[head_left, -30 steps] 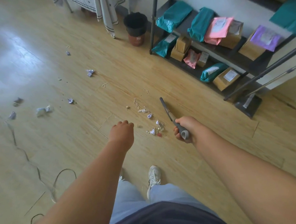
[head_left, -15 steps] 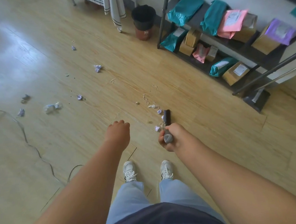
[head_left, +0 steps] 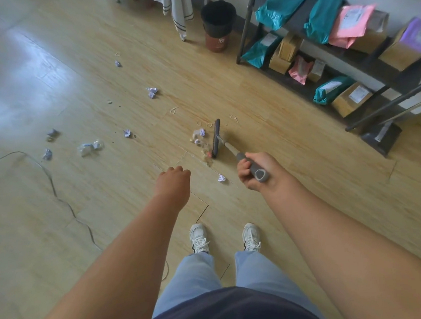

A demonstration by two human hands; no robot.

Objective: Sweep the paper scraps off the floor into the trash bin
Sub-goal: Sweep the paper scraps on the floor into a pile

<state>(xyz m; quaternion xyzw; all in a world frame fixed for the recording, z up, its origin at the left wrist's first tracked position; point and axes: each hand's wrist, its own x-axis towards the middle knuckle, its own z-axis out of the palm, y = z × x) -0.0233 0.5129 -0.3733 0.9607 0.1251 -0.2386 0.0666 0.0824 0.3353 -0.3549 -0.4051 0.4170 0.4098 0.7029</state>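
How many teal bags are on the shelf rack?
4. Upper shelf: one teal bag and another right of it. Lower shelf: one at the left end, one further right. Others may be hidden.

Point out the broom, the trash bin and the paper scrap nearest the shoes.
broom (head_left: 216, 138): head view, middle of its dark head.
trash bin (head_left: 216, 41): head view, brown lower wall.
paper scrap (head_left: 221, 178): head view, its crumpled middle.
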